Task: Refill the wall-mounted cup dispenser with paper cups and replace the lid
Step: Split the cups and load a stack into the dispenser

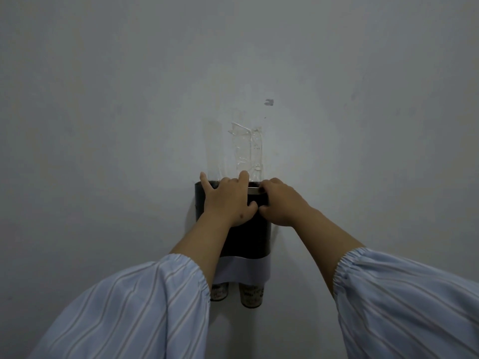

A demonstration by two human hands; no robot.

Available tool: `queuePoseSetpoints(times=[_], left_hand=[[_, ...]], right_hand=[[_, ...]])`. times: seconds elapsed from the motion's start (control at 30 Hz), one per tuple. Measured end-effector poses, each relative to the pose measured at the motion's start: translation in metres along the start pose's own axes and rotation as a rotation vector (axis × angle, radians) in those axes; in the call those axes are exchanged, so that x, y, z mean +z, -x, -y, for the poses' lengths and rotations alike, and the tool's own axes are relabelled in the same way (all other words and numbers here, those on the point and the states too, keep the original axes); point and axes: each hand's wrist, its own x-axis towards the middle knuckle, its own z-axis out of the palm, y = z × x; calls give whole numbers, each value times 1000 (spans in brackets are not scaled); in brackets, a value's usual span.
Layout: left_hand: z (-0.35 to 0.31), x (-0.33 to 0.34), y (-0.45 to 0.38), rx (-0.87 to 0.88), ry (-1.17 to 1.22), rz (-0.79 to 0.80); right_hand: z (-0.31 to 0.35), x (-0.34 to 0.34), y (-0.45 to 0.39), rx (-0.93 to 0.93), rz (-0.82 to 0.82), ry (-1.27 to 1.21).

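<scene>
A black cup dispenser (250, 237) hangs on the wall, with a pale grey band (243, 272) around its lower part. Two paper cups (251, 295) stick out below it. My left hand (228, 200) lies over the top left of the dispenser, fingers spread and straight, thumb on the front. My right hand (281, 202) grips the top right, its fingers curled over the lid (253, 189), of which only a thin light edge shows between the hands. The top opening is hidden by both hands.
Crumpled clear tape (248, 149) is stuck to the pale wall (129, 125) just above the dispenser. A small grey mark (269, 102) sits higher up. My striped sleeves fill the lower corners.
</scene>
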Motion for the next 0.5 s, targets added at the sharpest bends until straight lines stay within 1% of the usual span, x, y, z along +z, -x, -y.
queuePoseSetpoints(times=[0.17, 0.23, 0.33, 0.43, 0.5], left_hand=[[0, 11, 13, -20, 70, -51], [-3, 16, 24, -23, 130, -68], [-11, 24, 45, -76, 250, -117], [-23, 37, 83, -118, 390, -107], [-31, 46, 115, -152, 503, -47]], right_hand=[[-5, 7, 11, -38, 49, -90], [-9, 9, 20, -51, 58, -104], [-13, 14, 35, -53, 36, -160], [-23, 31, 61, -44, 48, -230], [-32, 45, 85, -7, 84, -296]])
